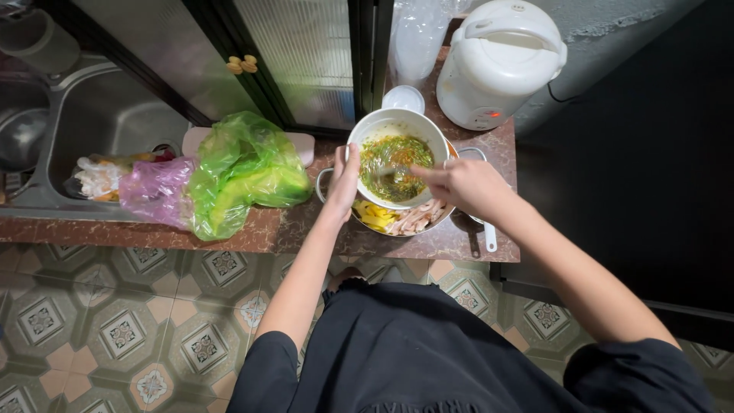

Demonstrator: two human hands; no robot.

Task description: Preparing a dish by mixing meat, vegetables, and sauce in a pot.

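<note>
On the speckled reddish-brown stone counter, one round white bowl of green-and-yellow mixture sits on top of one metal two-handled pot holding pale meat strips and yellow pieces. The left hand curls its fingers around the bowl's rim, steadying it; the right hand pinches a thin, blurred utensil dipped into the mixture. Stirring well here probably means keeping the bowl braced and strokes shallow. Nearby: one green plastic bag, one pink plastic bag, one white rice cooker.
</note>
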